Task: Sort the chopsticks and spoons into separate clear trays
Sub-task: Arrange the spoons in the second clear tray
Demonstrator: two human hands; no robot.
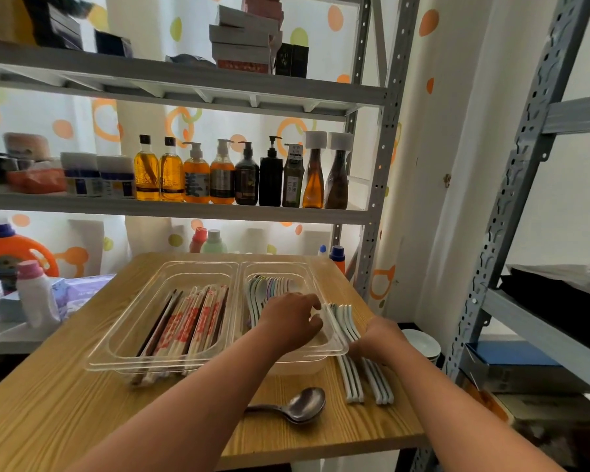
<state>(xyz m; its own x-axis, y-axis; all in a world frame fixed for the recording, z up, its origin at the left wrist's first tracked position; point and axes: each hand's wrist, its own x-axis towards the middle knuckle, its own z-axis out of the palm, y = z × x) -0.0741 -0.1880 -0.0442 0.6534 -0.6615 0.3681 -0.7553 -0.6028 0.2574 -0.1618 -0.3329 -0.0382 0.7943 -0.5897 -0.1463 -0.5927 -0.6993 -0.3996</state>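
Chopsticks (184, 321) bundled in left tray (198, 282), long axes running near to far, far ends leaning slightly right. Pastel spoons (269, 287) nested in right tray (280, 267), bowls at far end, handles toward viewer. Both trays clear, side by side, touching, on wooden surface (65, 403).

Left grip (291, 320) inside right tray, above pastel spoon handles, fingers curled; contents, if any, not discernible. Right grip (380, 338) clasped round middle of white spoons (342, 316), just beside right tray's right rim: bowls raised at far end, handles pointing toward viewer, near ends at surface level.

Metal spoons (303, 405) stacked on surface near front edge, axis left to right, bowl to right, handle partly hidden under left forearm. Bottles (245, 175) in a row on shelf behind; detergent jug (17, 253) at far left; white bowls (422, 345) below surface's right edge.
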